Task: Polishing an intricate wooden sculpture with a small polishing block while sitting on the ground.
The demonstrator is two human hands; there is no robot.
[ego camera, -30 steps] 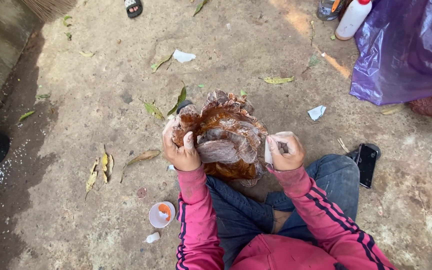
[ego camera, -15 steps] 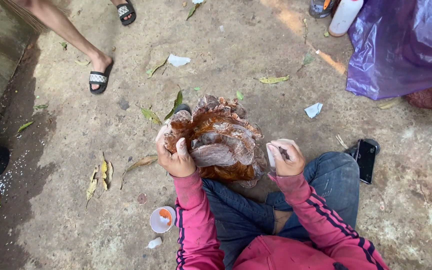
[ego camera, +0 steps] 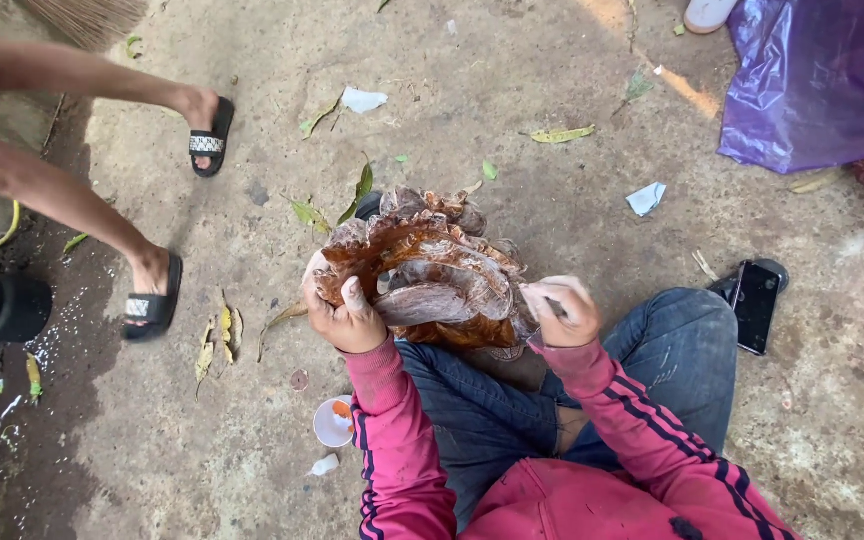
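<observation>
A big cluster of brown, glossy shelf mushrooms (ego camera: 427, 270) rests on my lap over the concrete ground. My left hand (ego camera: 344, 312) grips its left edge, thumb laid over the top. At the cluster's right edge my right hand (ego camera: 564, 310) is closed on a small white piece, with a thin dark tool showing between the fingers; it touches the cluster. Both arms wear pink sleeves with dark stripes.
Another person's legs in black sandals (ego camera: 155, 305) step by at the left. A small white cup (ego camera: 333, 421) with orange paste stands by my left knee. A black phone (ego camera: 755, 303) lies to the right, a purple plastic bag (ego camera: 822, 85) at the top right. Dry leaves and paper scraps litter the ground.
The other person has walked further in from the upper left, one foot now close at the left. My right hand has moved in against the cluster's right edge.
</observation>
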